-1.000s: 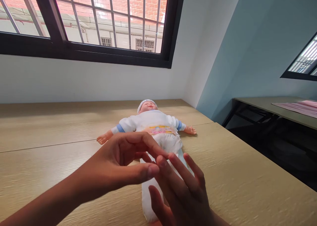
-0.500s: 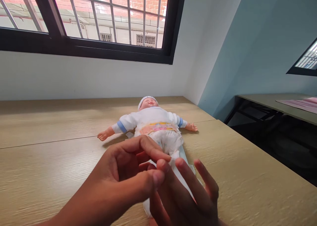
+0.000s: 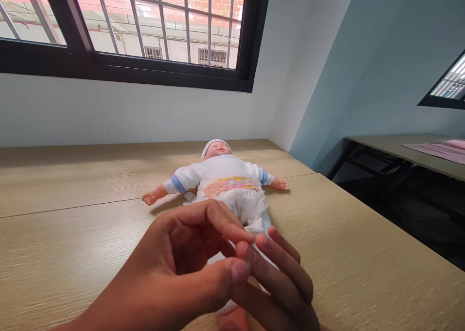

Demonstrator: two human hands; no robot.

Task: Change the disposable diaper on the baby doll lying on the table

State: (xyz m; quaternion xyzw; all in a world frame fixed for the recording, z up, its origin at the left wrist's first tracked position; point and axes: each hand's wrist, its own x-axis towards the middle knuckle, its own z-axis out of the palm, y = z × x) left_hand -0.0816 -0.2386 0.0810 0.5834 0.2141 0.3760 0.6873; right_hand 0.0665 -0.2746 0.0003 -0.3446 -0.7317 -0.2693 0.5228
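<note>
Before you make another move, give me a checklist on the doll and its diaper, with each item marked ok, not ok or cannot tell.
1. The doll lies on its back on the wooden table, arms spread: ok.
2. The diaper covers the doll's hips, with its printed waistband across the belly: ok.
3. The white side tab, at the left of the picture, is fastened: not ok, it appears to stick out loose.
4. The left hand and right hand have a grip on the white material: cannot tell, the fingers hide it.
5. The doll's legs are placed evenly: cannot tell, the hands block them.
</note>
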